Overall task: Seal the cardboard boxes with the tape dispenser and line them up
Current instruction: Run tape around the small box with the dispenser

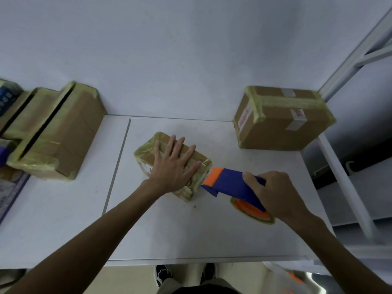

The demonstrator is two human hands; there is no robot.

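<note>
A small cardboard box (146,154) wrapped in yellowish tape lies in the middle of the white table (191,230). My left hand (172,164) presses flat on its top with the fingers spread. My right hand (275,195) grips the blue and orange tape dispenser (231,184), whose orange front end touches the box's right end. A roll of tape (250,211) sits in the dispenser below my hand. A larger taped box (280,119) stands at the back right of the table.
Several taped boxes (55,134) stand side by side at the left against the wall. A white shelf frame (347,187) runs along the table's right edge. My shoes (163,272) show below the table's front edge.
</note>
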